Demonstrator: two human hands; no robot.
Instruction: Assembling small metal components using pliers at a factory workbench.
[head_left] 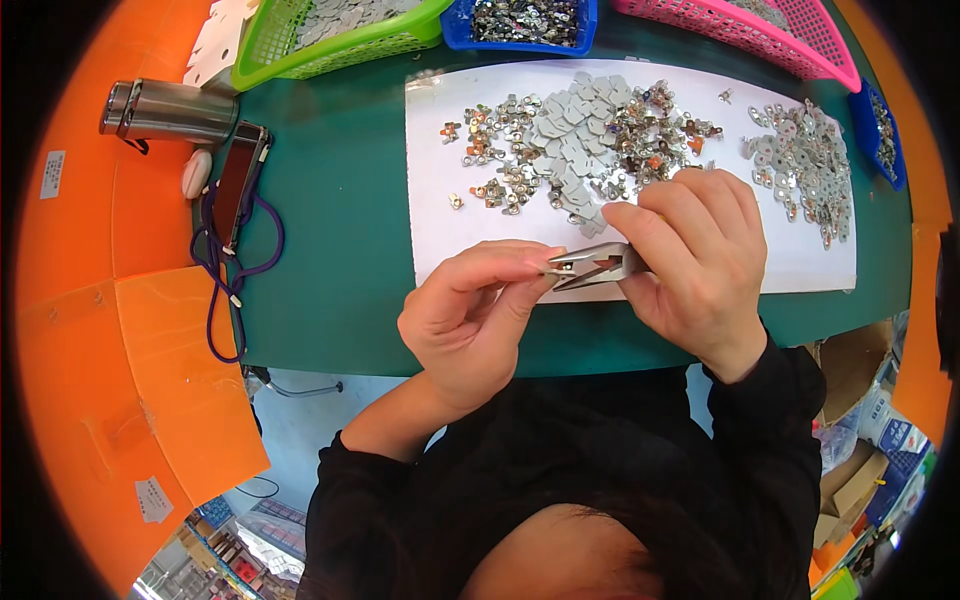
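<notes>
Over the near edge of the white sheet (448,232), as the head view shows, our left hand (465,315) pinches a small metal part (564,270) between thumb and forefinger, while our right hand (705,262) is wrapped around the pliers (622,262). Their jaws stand parted at the part; whether they touch it, we cannot tell. We would do well to leave only its edge exposed, line the tips up squarely and squeeze evenly, fingertips clear of the steel. Beyond lie matte grey flat plates (575,128), thin and angular, between shiny, knobbly metal pieces (508,185); rounded, silvery tabs (800,160) heap up to the right.
</notes>
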